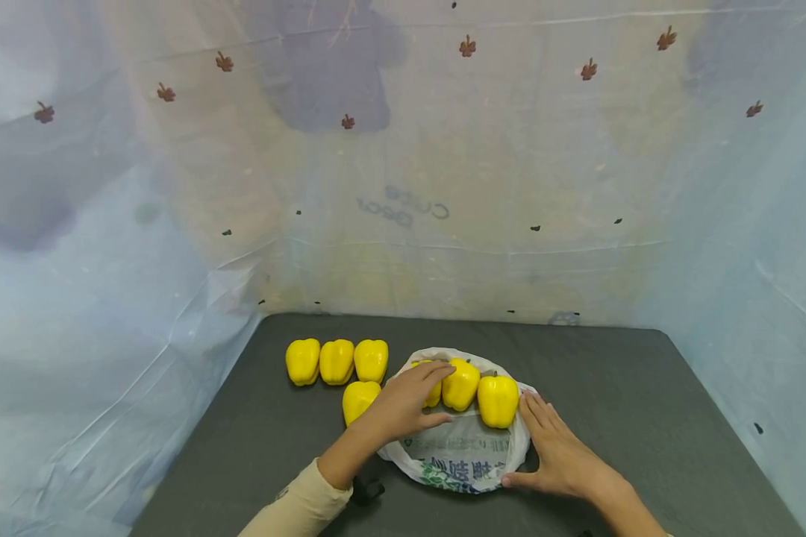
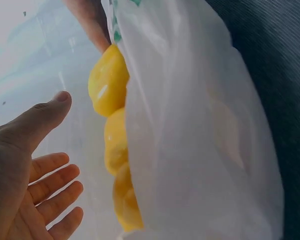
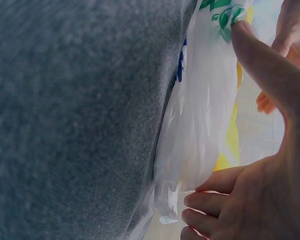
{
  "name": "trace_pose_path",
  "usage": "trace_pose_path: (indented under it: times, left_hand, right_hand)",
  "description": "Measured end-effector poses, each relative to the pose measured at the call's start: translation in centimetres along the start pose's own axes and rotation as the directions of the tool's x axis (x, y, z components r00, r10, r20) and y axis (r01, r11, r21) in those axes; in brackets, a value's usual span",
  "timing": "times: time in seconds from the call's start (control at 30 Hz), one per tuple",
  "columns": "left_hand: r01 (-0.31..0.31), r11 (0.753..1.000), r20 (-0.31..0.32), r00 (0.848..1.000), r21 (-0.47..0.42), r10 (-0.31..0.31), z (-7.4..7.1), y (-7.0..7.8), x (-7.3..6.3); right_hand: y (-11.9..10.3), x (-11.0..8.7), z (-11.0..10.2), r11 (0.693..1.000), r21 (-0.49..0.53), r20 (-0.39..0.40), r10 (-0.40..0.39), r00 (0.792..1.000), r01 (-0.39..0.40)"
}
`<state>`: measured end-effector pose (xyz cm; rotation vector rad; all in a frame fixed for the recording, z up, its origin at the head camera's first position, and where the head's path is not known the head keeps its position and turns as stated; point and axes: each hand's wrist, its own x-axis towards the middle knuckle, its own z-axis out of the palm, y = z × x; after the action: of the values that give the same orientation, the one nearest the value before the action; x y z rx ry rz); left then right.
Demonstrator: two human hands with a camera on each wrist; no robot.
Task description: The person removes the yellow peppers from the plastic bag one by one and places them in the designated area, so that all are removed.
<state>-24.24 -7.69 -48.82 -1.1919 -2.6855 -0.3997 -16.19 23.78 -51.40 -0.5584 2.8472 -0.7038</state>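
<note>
A white plastic bag (image 1: 458,447) with green and blue print lies on the dark table, its mouth spread wide. Three yellow bell peppers (image 1: 498,400) sit in a row along its far side. My left hand (image 1: 403,406) hovers over the bag's left part, fingers extended and nothing held; it partly covers the leftmost of those peppers. In the left wrist view this hand (image 2: 30,175) is apart from the bag. At the bag's right side my right hand (image 1: 557,455) touches the rim, fingers nearly straight and thumb spread toward the front edge (image 3: 239,47).
Outside the bag, three more yellow peppers (image 1: 336,362) stand in a row at the table's back left. Another pepper (image 1: 359,400) is nearer the bag, partly hidden by my left arm. A patterned sheet (image 1: 403,164) hangs around the dark table (image 1: 618,395).
</note>
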Motion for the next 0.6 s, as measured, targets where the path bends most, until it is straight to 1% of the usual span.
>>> trace_pose_path:
  times: [0.07, 0.23, 0.43, 0.6]
  left_hand:
    - [-0.008, 1.0, 0.0, 1.0, 0.009, 0.008, 0.1, 0.3, 0.4]
    - [-0.017, 1.0, 0.027, 1.0, 0.014, 0.017, 0.2, 1.0, 1.2]
    - [-0.038, 0.999, 0.04, 0.999, 0.012, 0.037, 1.1, 1.5, 2.2]
    - [-0.045, 0.997, 0.047, 0.998, 0.069, 0.042, 1.9, 1.9, 2.9]
  right_hand:
    - [0.0, 0.0, 0.0, 1.0, -0.002, 0.0, 0.0, 1.0, 0.0]
    - [0.1, -0.1, 0.0, 1.0, 0.004, -0.003, -0.002, 1.0, 0.002]
    - [0.1, -0.1, 0.0, 1.0, 0.014, -0.004, -0.005, 1.0, 0.005]
    - [0.1, -0.2, 0.0, 1.0, 0.021, -0.009, -0.011, 1.0, 0.011]
